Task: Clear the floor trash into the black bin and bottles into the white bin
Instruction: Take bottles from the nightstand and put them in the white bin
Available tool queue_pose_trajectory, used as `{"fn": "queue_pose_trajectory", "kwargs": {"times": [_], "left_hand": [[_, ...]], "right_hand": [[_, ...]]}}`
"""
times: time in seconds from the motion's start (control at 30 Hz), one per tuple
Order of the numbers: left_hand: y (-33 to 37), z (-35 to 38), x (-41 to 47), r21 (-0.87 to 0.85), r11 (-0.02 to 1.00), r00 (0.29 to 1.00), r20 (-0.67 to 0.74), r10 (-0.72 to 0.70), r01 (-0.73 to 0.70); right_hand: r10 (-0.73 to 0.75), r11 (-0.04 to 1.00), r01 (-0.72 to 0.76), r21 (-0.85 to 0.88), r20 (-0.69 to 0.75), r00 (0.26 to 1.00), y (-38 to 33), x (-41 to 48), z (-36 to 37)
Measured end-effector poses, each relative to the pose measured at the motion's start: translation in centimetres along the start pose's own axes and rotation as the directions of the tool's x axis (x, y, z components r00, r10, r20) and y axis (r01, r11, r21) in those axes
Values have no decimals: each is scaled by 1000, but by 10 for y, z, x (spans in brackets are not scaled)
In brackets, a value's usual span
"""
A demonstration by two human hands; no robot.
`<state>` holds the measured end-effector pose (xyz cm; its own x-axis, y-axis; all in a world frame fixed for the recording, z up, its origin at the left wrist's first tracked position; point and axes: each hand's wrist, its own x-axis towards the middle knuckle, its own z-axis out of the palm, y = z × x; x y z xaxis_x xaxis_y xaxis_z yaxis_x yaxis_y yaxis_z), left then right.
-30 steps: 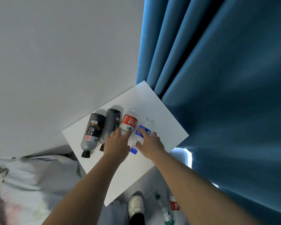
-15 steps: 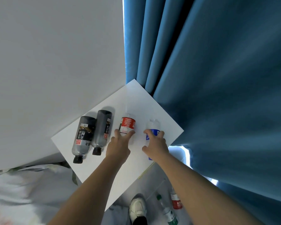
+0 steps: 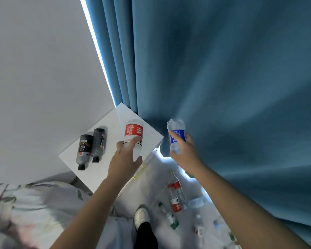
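On the pale floor (image 3: 151, 184), a clear plastic bottle with a red label (image 3: 175, 202), a green-labelled clear bottle (image 3: 171, 220) and others lie uncollected. Above them, a clear red-labelled water bottle (image 3: 133, 133) is gripped by the left hand (image 3: 124, 160) and a clear blue-labelled water bottle (image 3: 176, 135) by the right hand (image 3: 184, 151). Both appear lifted off the white counter (image 3: 115, 123). Two dark grey bottles (image 3: 83, 150) lie on the counter. Neither bin is in view (no deposit can be confirmed), so most of the task is judged outstanding.

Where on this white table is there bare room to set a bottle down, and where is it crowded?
The white table is bare from the dark bottles across to its curtain-side edge, and along its near edge. Its wall side is taken by those two bottles. The floor right of the shoe is crowded with strewn bottles.
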<state>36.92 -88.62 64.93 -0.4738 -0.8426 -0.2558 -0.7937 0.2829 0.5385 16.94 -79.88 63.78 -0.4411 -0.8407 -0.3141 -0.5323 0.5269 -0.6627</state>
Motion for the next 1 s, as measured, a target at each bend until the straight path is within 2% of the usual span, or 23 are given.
{"fn": "queue_pose_trajectory", "kwargs": {"times": [0.23,0.37,0.53,0.7,0.87,1.0], "left_hand": [[73,1,-75,-138,982,988,-102,118,-131],[118,16,-120,-218,963,979,-161,124,-158],[177,38,-182,-293,915,946,-250,207,-277],[245,67,-247,-286,871,903,-283,323,-401],[302,91,-294,-317,802,855,-306,419,-507],[348,105,-314,-321,704,772,-319,549,-633]], "right_hand": [[-63,993,75,88,-128,990,13,-96,-81],[-92,983,120,139,-192,977,36,-150,-120],[-130,969,177,173,-256,958,73,-217,-163],[-141,943,262,206,-467,873,119,-306,-221],[-175,926,324,192,-543,821,158,-375,-275],[-141,915,340,218,-616,775,185,-419,-305]]}}
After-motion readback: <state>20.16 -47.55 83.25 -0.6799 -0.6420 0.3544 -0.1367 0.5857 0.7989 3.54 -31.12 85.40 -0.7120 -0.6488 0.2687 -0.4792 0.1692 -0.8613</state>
